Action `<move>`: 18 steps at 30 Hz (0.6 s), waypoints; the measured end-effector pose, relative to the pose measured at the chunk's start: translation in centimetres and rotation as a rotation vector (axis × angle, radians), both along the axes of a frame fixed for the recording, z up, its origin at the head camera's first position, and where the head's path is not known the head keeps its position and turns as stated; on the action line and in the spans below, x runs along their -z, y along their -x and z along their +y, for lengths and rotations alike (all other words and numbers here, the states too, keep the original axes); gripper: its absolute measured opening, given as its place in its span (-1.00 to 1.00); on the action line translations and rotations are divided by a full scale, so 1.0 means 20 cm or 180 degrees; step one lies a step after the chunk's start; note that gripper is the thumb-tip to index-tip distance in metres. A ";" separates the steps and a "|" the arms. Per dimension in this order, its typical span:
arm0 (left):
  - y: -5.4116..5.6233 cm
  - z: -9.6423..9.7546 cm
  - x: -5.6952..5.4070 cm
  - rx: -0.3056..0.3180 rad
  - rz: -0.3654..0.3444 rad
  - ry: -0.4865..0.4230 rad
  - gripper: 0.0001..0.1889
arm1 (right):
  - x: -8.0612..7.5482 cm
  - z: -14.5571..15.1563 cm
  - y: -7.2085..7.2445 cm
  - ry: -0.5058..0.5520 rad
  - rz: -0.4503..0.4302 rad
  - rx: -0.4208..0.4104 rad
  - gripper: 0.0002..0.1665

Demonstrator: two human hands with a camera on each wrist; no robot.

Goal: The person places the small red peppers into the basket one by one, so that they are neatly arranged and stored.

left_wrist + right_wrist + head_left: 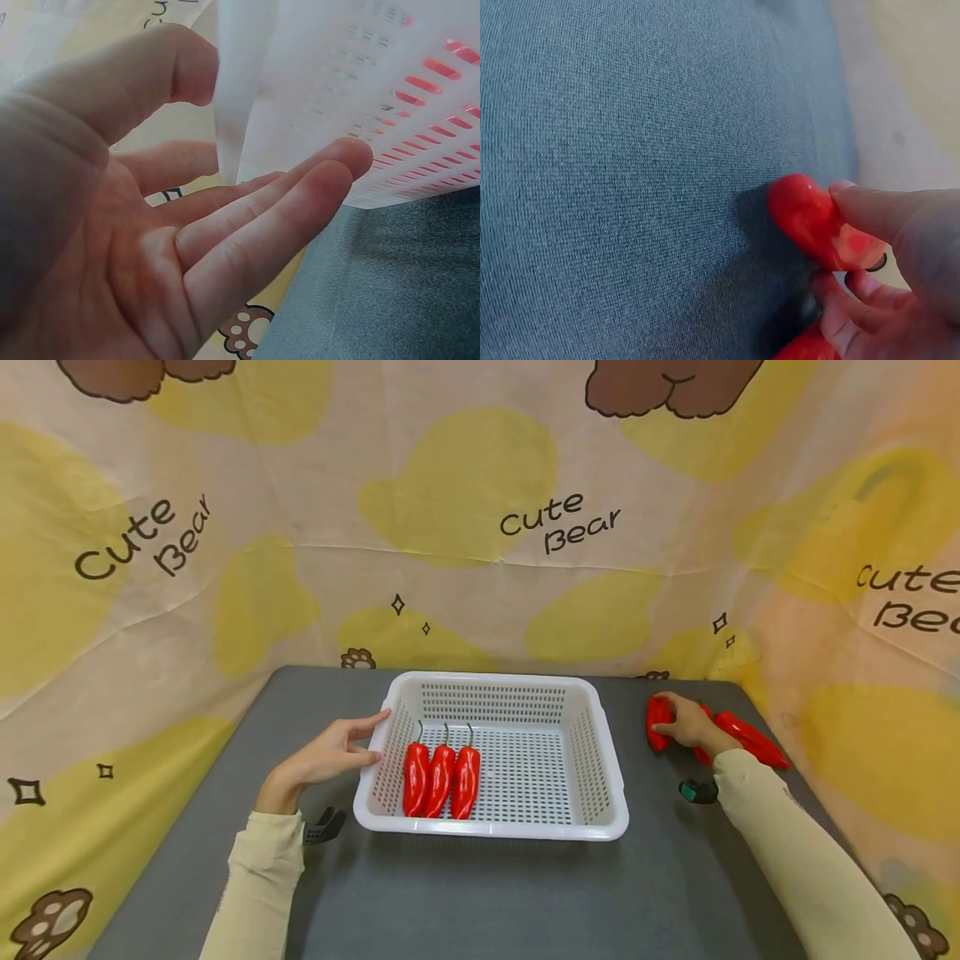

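Observation:
A white perforated plastic basket (491, 830) stands on the dark grey table. Side by side at its left end lie three red chili peppers (466, 781) with their green stems pointing away. My left hand (322, 760) touches the basket's left rim, its fingers extended; in the left wrist view the fingers (266, 229) reach along the outer wall (292, 82). On the right side of the table, my right hand (693, 724) pinches another red chili pepper (806, 217) between thumb and fingers. The pepper is low at the tabletop; whether it touches cannot be told.
To the right of my right hand lies another red chili pepper (750, 739), with one more (702, 757) partly hidden under the hand. A printed cloth (465, 610) with bear lettering hangs behind and beside the table (480, 902).

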State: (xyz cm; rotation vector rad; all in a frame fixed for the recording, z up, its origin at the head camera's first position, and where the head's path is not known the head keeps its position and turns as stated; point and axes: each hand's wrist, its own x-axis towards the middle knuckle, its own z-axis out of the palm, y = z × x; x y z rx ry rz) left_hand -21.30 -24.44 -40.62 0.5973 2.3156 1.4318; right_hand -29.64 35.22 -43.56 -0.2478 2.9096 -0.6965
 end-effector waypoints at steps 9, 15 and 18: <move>0.01 0.00 0.01 0.0007 -0.0007 -0.0010 -0.19 | 0.02 -0.02 0.00 0.0039 -0.0113 0.0028 -0.25; 0.00 0.00 0.01 -0.0007 -0.0011 -0.0029 -0.19 | 0.04 -0.01 0.00 0.0197 -0.0034 -0.0018 -0.25; 0.00 0.00 0.01 -0.0003 -0.0019 -0.0035 -0.19 | 0.05 0.00 -0.01 0.0307 -0.0044 -0.0019 -0.23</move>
